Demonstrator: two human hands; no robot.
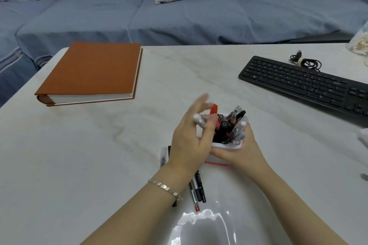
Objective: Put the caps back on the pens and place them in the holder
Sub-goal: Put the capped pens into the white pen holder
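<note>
A white pen holder with a red base stands on the table, packed with several capped pens and markers. My right hand wraps around its right side and front. My left hand hovers at its left rim, thumb and finger pinching a white-capped pen at the holder's left rim, the other fingers spread and blurred. A red-capped marker sticks up behind those fingers. Loose pens lie on the table under my left wrist, one with a red end, and a clear-capped one sits further left.
An orange album lies at the back left of the white table. A black keyboard and a coiled black cable are at the right. A blue sofa with cushions runs behind the table.
</note>
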